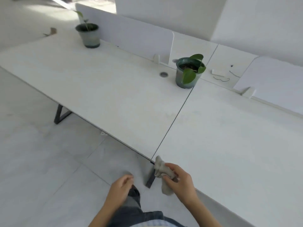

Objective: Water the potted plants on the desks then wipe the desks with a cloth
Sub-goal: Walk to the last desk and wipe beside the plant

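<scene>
My right hand [181, 181] grips a bunched grey cloth [161, 169] at the near edge of the right desk [229, 136], right beside the dark seam between the two desks. Part of the cloth hangs down below the desk edge. My left hand [120, 187] hovers over the floor with loosely curled fingers and holds nothing. A potted plant [188, 72] with broad green leaves stands at the far end of the seam. A second potted plant [88, 34] with a thin stem stands at the far corner of the left desk [98, 82].
White divider panels [131, 33] run along the back of both desks. A round cable grommet [163, 74] lies left of the nearer pot, and a thin dark cord [221, 78] lies right of it. Dark desk legs [61, 114] stand on the pale tiled floor.
</scene>
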